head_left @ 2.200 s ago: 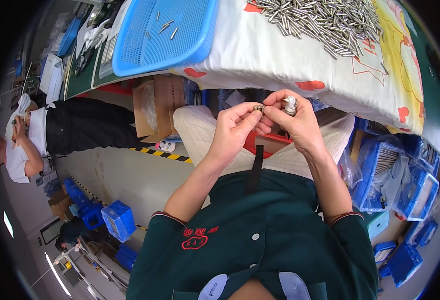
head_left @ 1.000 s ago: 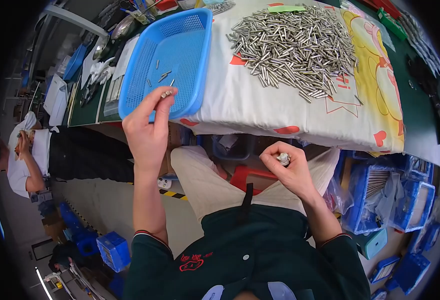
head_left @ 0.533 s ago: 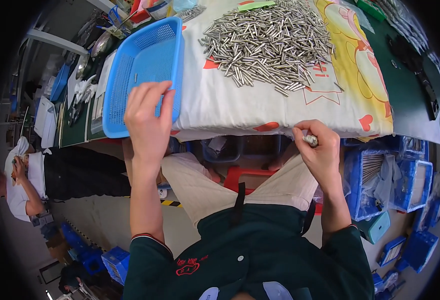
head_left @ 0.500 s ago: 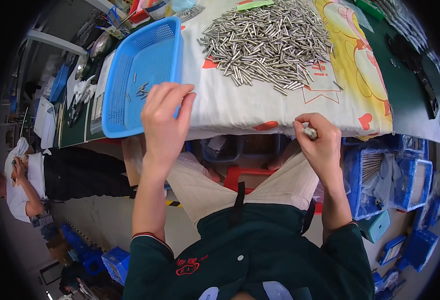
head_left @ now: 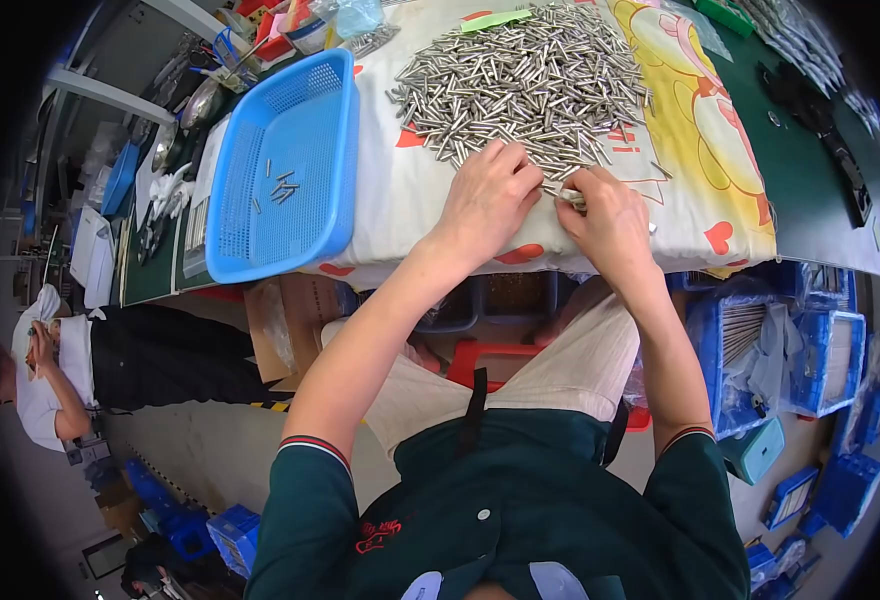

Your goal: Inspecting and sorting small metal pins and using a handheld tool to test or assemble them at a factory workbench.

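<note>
Head view looks down over my green shirt and light trousers to the near table edge, where my two hands meet on the patterned cloth [head_left: 410, 200]. My left hand [head_left: 490, 195] lies palm down at the near rim of the heap of metal pins [head_left: 530, 85], fingers curled onto the closest pins; whether it grips one I cannot tell. My right hand [head_left: 610, 215] sits just beside it, thumb and fingers pinched on a small metal pin [head_left: 568, 197] that pokes out toward the left hand. The cloth drapes over the table edge just below both wrists, so there is little bare cloth between hands and edge. To my left a blue mesh basket [head_left: 280, 170] stands on the cloth, a few pins lying inside, a strip of open cloth between it and the heap. Beyond the heap, clutter lines the far edge.
</note>
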`<state>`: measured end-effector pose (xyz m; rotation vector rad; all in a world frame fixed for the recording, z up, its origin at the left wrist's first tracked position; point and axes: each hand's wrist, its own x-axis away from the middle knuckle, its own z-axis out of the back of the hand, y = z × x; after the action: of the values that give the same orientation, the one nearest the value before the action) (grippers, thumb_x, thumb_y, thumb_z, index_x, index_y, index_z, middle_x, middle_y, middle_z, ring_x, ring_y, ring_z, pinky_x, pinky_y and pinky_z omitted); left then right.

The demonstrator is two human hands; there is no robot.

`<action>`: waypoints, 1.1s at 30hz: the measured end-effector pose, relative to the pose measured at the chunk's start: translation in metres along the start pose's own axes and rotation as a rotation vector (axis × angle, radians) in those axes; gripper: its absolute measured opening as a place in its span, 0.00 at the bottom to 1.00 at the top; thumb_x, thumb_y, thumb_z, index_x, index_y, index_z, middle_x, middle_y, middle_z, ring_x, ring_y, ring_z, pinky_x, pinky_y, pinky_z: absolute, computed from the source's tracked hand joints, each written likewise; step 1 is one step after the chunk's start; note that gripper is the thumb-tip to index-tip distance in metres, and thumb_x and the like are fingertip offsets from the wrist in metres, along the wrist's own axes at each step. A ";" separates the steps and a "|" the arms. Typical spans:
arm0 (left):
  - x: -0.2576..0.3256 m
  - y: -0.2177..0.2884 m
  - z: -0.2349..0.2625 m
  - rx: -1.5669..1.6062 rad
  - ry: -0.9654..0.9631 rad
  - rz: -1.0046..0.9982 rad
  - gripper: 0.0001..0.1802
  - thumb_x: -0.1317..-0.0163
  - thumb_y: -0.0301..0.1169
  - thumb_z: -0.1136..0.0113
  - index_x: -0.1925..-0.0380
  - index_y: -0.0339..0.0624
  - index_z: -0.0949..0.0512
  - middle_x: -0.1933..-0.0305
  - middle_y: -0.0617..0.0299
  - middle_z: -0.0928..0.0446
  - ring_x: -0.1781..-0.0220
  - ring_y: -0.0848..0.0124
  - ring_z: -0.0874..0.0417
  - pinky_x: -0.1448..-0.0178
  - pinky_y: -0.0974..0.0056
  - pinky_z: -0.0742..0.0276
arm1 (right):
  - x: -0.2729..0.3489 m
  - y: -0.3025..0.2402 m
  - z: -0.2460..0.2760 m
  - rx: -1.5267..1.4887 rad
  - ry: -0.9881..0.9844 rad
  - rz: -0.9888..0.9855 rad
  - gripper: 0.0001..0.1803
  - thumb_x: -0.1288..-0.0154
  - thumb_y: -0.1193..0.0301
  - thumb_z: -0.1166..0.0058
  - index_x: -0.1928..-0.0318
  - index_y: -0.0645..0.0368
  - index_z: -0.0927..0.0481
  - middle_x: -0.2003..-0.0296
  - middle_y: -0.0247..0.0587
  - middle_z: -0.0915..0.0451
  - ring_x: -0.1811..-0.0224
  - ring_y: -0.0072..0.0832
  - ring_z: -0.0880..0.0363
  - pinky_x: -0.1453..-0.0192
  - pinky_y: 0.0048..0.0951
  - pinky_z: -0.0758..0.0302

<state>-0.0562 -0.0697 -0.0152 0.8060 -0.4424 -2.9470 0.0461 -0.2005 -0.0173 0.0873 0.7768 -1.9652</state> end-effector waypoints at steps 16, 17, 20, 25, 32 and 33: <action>-0.010 -0.008 -0.004 -0.177 -0.028 -0.050 0.07 0.54 0.26 0.40 0.71 0.43 0.25 0.67 0.63 0.30 0.61 0.66 0.29 0.57 0.62 0.34 | -0.001 0.008 0.011 0.051 -0.050 0.041 0.06 0.54 0.74 0.46 0.72 0.60 0.24 0.70 0.44 0.25 0.72 0.45 0.24 0.68 0.41 0.27; -0.011 -0.008 -0.003 -0.195 -0.048 -0.060 0.07 0.53 0.26 0.40 0.71 0.43 0.25 0.67 0.63 0.30 0.60 0.66 0.29 0.57 0.62 0.34 | -0.001 0.008 0.010 0.047 -0.050 0.045 0.06 0.54 0.74 0.46 0.72 0.60 0.24 0.70 0.44 0.25 0.72 0.45 0.24 0.68 0.41 0.27; -0.012 -0.005 0.002 -0.224 -0.074 -0.054 0.07 0.55 0.25 0.41 0.73 0.43 0.26 0.68 0.63 0.31 0.61 0.66 0.29 0.57 0.62 0.34 | -0.002 0.005 0.010 0.104 -0.075 0.095 0.07 0.55 0.74 0.45 0.73 0.61 0.25 0.70 0.45 0.25 0.72 0.45 0.23 0.68 0.41 0.27; -0.010 -0.001 -0.002 -0.215 -0.054 -0.077 0.05 0.58 0.23 0.43 0.77 0.38 0.27 0.71 0.57 0.30 0.65 0.61 0.26 0.61 0.59 0.28 | -0.006 0.000 0.010 0.219 -0.152 0.130 0.08 0.57 0.74 0.43 0.72 0.60 0.26 0.71 0.44 0.26 0.72 0.43 0.23 0.69 0.41 0.27; -0.008 0.010 -0.002 -0.392 -0.147 -0.118 0.06 0.59 0.26 0.44 0.78 0.37 0.24 0.71 0.58 0.26 0.66 0.65 0.23 0.65 0.65 0.23 | -0.006 -0.006 0.014 0.324 -0.187 0.193 0.10 0.61 0.78 0.46 0.73 0.59 0.29 0.71 0.45 0.29 0.72 0.45 0.25 0.70 0.42 0.30; -0.003 0.009 -0.001 -0.384 -0.139 -0.100 0.08 0.60 0.27 0.42 0.77 0.36 0.24 0.70 0.58 0.26 0.65 0.65 0.23 0.65 0.65 0.23 | -0.006 -0.003 0.009 0.324 -0.194 0.209 0.10 0.61 0.78 0.45 0.73 0.60 0.30 0.72 0.46 0.29 0.72 0.45 0.25 0.70 0.42 0.30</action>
<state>-0.0532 -0.0783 -0.0123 0.5939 0.1636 -3.0421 0.0492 -0.2002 -0.0063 0.1621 0.3059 -1.8511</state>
